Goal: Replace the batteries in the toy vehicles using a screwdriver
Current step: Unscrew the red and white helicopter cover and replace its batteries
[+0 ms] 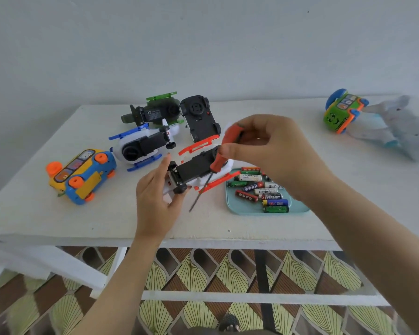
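Note:
A white toy plane with red wings [198, 166] lies upside down in the middle of the table, its black underside up. My left hand [159, 197] grips its near end by the tail. My right hand [264, 146] pinches the red handle of a screwdriver [219, 158] above the toy. The shaft slants down and to the left, and its tip hangs over the table just in front of the toy. A teal tray [298, 209] to the right holds several AA batteries [261, 189].
More toys lie upside down behind: a blue-and-white helicopter [143, 146], a green plane [155, 112] and a black-bottomed car [200, 118]. A yellow-and-blue bus [81, 175] sits at the left. At the far right are a green bus [341, 112] and a grey plush toy [402, 126].

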`<state>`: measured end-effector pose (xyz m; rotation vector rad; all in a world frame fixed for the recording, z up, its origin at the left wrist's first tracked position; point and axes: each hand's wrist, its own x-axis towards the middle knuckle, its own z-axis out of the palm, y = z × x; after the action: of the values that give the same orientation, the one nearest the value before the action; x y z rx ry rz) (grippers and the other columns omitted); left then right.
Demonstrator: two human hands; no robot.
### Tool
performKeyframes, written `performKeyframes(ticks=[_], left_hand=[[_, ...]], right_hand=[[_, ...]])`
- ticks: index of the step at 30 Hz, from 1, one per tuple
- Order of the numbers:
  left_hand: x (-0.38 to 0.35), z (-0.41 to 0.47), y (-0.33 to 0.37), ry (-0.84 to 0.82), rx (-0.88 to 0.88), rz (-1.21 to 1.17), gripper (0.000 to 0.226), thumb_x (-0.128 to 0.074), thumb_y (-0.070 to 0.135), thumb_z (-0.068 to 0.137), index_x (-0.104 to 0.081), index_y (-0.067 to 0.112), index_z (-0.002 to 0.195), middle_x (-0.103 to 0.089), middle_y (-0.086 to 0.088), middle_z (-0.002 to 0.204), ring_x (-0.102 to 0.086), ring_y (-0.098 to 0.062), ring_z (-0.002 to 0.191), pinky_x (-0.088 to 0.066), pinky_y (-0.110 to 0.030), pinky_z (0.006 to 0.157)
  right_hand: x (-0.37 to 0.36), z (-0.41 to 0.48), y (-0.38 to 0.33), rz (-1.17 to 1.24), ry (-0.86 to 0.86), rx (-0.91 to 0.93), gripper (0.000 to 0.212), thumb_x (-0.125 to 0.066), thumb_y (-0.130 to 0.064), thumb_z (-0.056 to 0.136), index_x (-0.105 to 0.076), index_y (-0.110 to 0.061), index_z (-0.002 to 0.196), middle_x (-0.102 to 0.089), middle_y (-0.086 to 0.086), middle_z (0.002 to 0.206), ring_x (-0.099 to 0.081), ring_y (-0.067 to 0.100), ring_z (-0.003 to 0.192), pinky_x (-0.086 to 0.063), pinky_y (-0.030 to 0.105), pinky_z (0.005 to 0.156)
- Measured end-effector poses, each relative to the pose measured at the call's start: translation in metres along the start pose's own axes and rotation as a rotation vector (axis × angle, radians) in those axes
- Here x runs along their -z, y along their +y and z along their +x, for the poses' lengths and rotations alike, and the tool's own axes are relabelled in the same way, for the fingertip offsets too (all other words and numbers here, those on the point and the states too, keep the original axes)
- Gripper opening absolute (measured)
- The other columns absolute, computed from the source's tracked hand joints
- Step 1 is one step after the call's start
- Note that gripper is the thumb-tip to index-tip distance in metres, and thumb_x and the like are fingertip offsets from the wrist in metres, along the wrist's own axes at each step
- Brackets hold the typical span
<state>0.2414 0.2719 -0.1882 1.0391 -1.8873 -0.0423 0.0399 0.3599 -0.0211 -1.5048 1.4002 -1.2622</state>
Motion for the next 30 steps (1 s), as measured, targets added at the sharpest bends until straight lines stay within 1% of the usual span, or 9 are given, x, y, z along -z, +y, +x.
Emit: performKeyframes(ticks=[2, 4, 7, 10, 14, 17, 21, 26, 30], left_hand=[[0.0, 0.0, 0.0, 0.003, -0.002, 0.003, 0.069, -0.061, 0.035, 0.085, -0.035, 0.01, 0.143, -0.065, -0.015, 0.117, -0.05, -0.02, 0.112, -0.018, -0.009, 0.108], [0.0, 0.0, 0.0, 0.009, -0.005, 0.005, 0.069, -0.062, 0.035, 0.085, -0.036, 0.009, 0.143, -0.065, -0.015, 0.117, -0.05, -0.019, 0.112, -0.018, -0.008, 0.108], [0.0, 0.0, 0.0, 0.006, -0.004, 0.004, 0.069, -0.061, 0.036, 0.085, -0.035, 0.009, 0.143, -0.065, -0.014, 0.117, -0.05, -0.018, 0.112, -0.019, -0.009, 0.108], [0.0, 0.0, 0.0, 0.001, 0.007, -0.003, 0.069, -0.061, 0.037, 0.085, -0.032, 0.013, 0.144, -0.065, -0.013, 0.117, -0.05, -0.017, 0.111, -0.018, -0.009, 0.109], [0.0, 0.0, -0.001, 0.001, 0.011, 0.001, 0.069, -0.06, 0.038, 0.085, -0.031, 0.015, 0.144, -0.065, -0.012, 0.118, -0.049, -0.016, 0.112, -0.017, -0.009, 0.109], [0.0, 0.0, -0.002, 0.003, 0.01, 0.002, 0.069, -0.059, 0.038, 0.086, -0.03, 0.015, 0.144, -0.065, -0.012, 0.118, -0.05, -0.016, 0.112, -0.018, -0.01, 0.109], [0.0, 0.0, -0.001, 0.011, 0.009, -0.003, 0.069, -0.06, 0.038, 0.085, -0.032, 0.014, 0.143, -0.065, -0.012, 0.117, -0.049, -0.016, 0.112, -0.018, -0.009, 0.109], [0.0, 0.001, -0.002, 0.006, 0.021, 0.0, 0.068, -0.06, 0.038, 0.086, -0.032, 0.015, 0.143, -0.065, -0.012, 0.118, -0.05, -0.016, 0.111, -0.018, -0.009, 0.108], [0.0, 0.0, -0.001, 0.013, 0.021, -0.002, 0.068, -0.061, 0.036, 0.085, -0.033, 0.014, 0.143, -0.065, -0.012, 0.117, -0.05, -0.016, 0.11, -0.018, -0.009, 0.108]], right_hand=[[-0.009, 0.005, 0.002, 0.112, -0.005, 0.015, 0.014, -0.069, -0.003, 0.083, -0.064, -0.001, 0.096, -0.074, 0.009, 0.078, -0.073, 0.019, 0.076, -0.058, 0.028, 0.078], [-0.018, 0.009, 0.004, 0.127, 0.053, 0.059, 0.021, -0.067, -0.004, 0.086, -0.063, -0.008, 0.106, -0.073, 0.007, 0.082, -0.073, 0.019, 0.077, -0.059, 0.033, 0.079], [-0.028, 0.014, 0.007, 0.04, 0.134, 0.203, 0.031, -0.064, -0.001, 0.087, -0.057, -0.018, 0.112, -0.069, 0.0, 0.083, -0.072, 0.013, 0.076, -0.057, 0.027, 0.078], [-0.036, 0.016, 0.011, -0.039, 0.123, 0.316, 0.032, -0.063, 0.004, 0.087, -0.058, -0.015, 0.112, -0.065, -0.005, 0.085, -0.07, 0.007, 0.076, -0.055, 0.02, 0.078], [-0.046, 0.017, 0.016, -0.128, 0.124, 0.414, 0.031, -0.064, 0.003, 0.087, -0.058, -0.013, 0.113, -0.063, -0.005, 0.088, -0.069, 0.006, 0.081, -0.057, 0.025, 0.08], [-0.048, 0.017, 0.017, -0.13, 0.136, 0.456, 0.032, -0.064, 0.003, 0.086, -0.058, -0.015, 0.112, -0.065, 0.001, 0.09, -0.069, 0.01, 0.084, -0.058, 0.026, 0.081], [-0.049, 0.019, 0.018, -0.134, 0.128, 0.474, 0.035, -0.064, 0.002, 0.087, -0.055, -0.021, 0.111, -0.066, 0.004, 0.092, -0.068, 0.01, 0.085, -0.056, 0.021, 0.081], [-0.047, 0.024, 0.022, -0.127, 0.124, 0.453, 0.03, -0.063, 0.004, 0.087, -0.058, -0.011, 0.113, -0.066, 0.004, 0.089, -0.069, 0.006, 0.084, -0.055, 0.017, 0.078], [-0.048, 0.024, 0.022, -0.169, 0.122, 0.486, 0.034, -0.064, 0.003, 0.086, -0.057, -0.014, 0.114, -0.067, 0.004, 0.091, -0.069, 0.008, 0.085, -0.056, 0.019, 0.079]])
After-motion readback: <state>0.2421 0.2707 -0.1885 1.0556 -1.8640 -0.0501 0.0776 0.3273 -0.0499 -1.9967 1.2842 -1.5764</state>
